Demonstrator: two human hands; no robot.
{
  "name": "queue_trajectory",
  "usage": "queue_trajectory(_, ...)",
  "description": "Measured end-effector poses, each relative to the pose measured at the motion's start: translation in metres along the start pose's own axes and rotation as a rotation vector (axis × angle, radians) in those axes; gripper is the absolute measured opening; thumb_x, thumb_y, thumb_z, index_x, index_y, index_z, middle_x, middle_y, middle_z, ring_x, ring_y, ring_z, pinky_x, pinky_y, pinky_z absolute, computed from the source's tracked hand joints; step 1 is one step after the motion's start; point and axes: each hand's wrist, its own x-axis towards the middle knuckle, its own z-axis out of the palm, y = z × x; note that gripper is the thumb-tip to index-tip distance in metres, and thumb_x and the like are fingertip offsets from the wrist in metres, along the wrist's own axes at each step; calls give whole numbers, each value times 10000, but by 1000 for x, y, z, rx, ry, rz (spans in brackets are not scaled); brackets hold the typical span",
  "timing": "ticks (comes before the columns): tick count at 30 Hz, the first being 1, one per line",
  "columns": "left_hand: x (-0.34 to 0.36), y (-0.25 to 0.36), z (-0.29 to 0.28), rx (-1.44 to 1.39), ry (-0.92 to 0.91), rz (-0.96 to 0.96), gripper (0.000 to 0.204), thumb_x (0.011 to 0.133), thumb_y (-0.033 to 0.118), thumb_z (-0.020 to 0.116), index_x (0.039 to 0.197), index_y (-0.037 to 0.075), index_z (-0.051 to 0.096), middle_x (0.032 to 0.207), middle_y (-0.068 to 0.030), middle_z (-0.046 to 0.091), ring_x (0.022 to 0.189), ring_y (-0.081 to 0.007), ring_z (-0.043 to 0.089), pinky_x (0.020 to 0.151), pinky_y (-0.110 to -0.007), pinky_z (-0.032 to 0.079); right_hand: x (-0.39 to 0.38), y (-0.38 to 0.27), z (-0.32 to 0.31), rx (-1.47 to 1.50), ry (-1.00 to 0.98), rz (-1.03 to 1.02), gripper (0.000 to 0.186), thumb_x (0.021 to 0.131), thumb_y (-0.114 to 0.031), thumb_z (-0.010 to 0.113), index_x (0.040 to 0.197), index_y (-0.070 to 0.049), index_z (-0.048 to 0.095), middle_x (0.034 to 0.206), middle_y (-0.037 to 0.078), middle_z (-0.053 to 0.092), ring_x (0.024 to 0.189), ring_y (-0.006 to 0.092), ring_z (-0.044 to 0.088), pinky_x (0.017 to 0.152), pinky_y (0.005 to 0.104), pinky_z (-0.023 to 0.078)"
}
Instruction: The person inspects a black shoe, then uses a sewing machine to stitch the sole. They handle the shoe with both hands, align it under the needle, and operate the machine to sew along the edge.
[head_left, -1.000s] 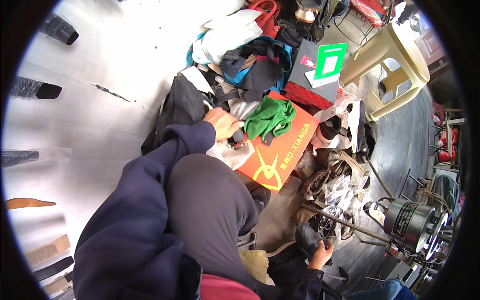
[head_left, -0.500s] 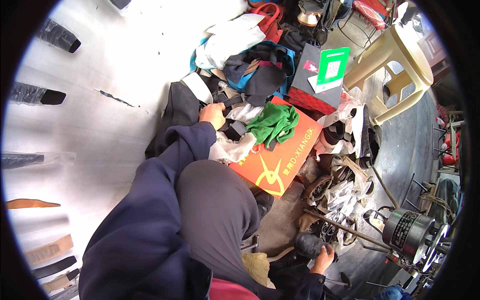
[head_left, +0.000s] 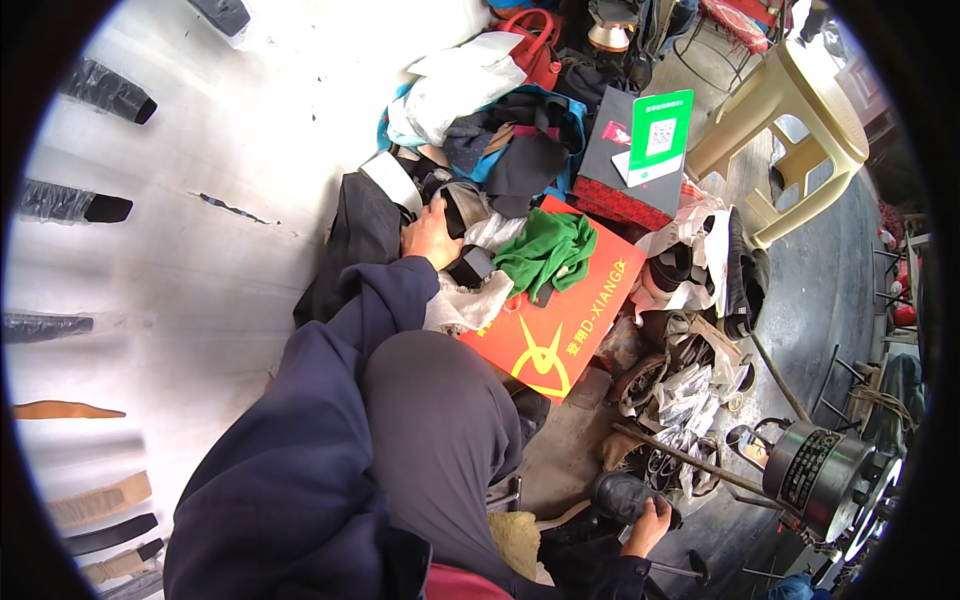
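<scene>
My left hand (head_left: 432,237) reaches into a heap of scraps and bags. Its fingers are bent round something beside a greyish-beige piece with a dark inside (head_left: 465,205); what they grip is partly hidden. A black bag (head_left: 358,235) lies just left of this hand, and a small black block (head_left: 472,267) sits to its right. Low on the right, my right hand (head_left: 650,525) holds a black shoe (head_left: 622,496), fingers closed on one end. Between the hands, a green cloth (head_left: 550,250) rests on an orange-red box (head_left: 545,330) with yellow print.
Behind lie a white plastic bag (head_left: 460,85), a red handbag (head_left: 540,50) and a dark box (head_left: 635,150) bearing a green card. A cream stool (head_left: 800,130) stands far right. Shoes and plastic wrap (head_left: 690,390) pile up near a metal motor (head_left: 820,470). Strips hang on the left.
My left hand has shifted slightly right and its fingers have moved from a fist into the heap, where the greyish-beige piece now shows. My right hand keeps the shoe almost in place.
</scene>
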Motion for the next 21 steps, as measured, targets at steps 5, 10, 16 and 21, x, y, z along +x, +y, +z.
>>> queue_trajectory(5,6,-7,15,-7,49,25,465,881,268,744,1307,106,653,1268,-182,669,1136,-387,669,960,-498,533,-2,0,0,4,-5,-16,371,915,-78,650,1234,112,646,1202,215,692,1114,284,644,1035,378,468)
queue_trajectory(10,14,-18,24,-104,143,8,237,929,237,651,1072,68,735,1088,-203,699,1034,-431,661,897,-515,519,-6,-5,-1,8,-4,-21,374,919,-85,644,1232,118,644,1203,214,691,1111,285,643,1035,375,465)
queue_trajectory(16,13,-23,22,-481,348,62,161,939,162,612,952,1,612,865,-234,652,872,-477,628,775,-511,492,-6,-7,0,26,-18,-24,367,922,-83,640,1229,118,645,1188,207,692,1101,277,643,1027,371,470)
queue_trajectory(21,10,-22,13,-993,199,-65,110,969,77,600,1067,38,634,795,-120,676,650,-255,620,611,-390,479,-5,-6,1,53,-28,-12,369,923,-88,642,1230,117,646,1187,207,694,1093,273,645,1016,369,477)
